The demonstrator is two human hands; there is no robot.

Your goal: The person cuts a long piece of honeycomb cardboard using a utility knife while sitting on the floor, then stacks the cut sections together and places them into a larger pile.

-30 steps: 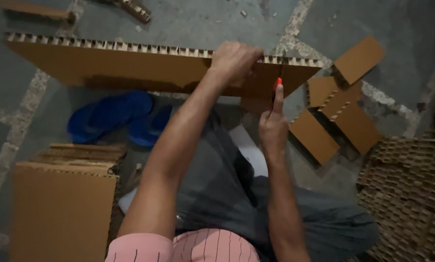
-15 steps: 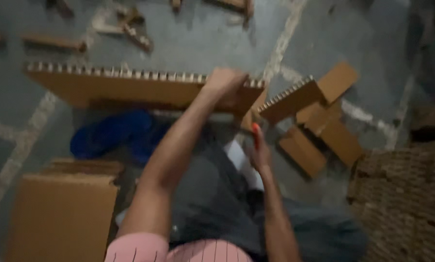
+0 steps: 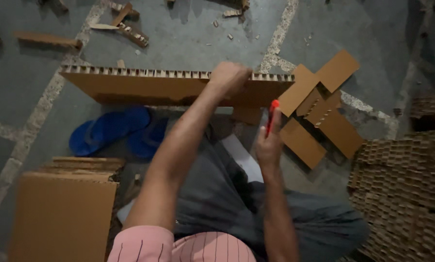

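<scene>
A long honeycomb cardboard board [image 3: 144, 85] stands on its edge on the grey floor in front of me. My left hand [image 3: 231, 76] grips its top edge near the right end. My right hand [image 3: 269, 143] is shut on a utility knife with a red tip [image 3: 271, 114], held upright just below the board's right end. Cut brown cardboard pieces [image 3: 319, 114] lie in a heap to the right of the knife.
Blue sandals [image 3: 111, 132] lie under the board on the left. A stack of flat cardboard [image 3: 64, 213] sits at lower left. Stacked honeycomb sheets [image 3: 406, 189] fill the lower right. Cardboard scraps [image 3: 125, 22] litter the far floor.
A cut piece that hung at the board's right end now lies with the heap of pieces. My right hand with the knife has come back up beside the board's end.
</scene>
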